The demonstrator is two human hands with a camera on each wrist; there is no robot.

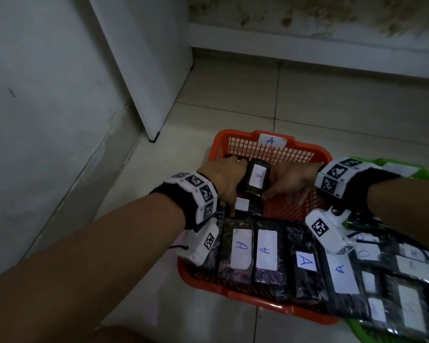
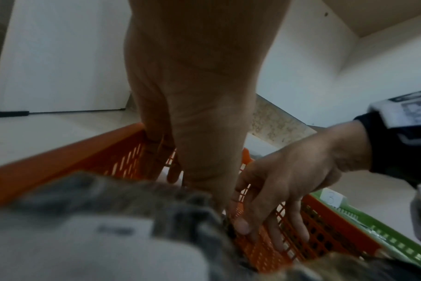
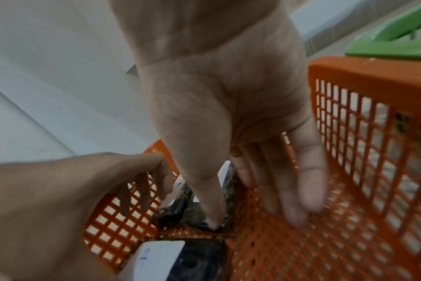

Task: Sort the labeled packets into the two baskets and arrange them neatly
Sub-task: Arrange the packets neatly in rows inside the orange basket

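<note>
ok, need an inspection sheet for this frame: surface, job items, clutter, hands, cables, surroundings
Surface: pale tiled floor.
Job's things: orange basket tagged A, row of A packets along its near side; one A packet between both hands; green basket right, packets piled over it.
Clutter: nothing seen.
Hands: left hand fingers on the packet's left side; right hand thumb on its right edge, fingers straight on the basket floor.
Cables: nothing seen.
Surroundings: white cabinet left, stained wall behind.
</note>
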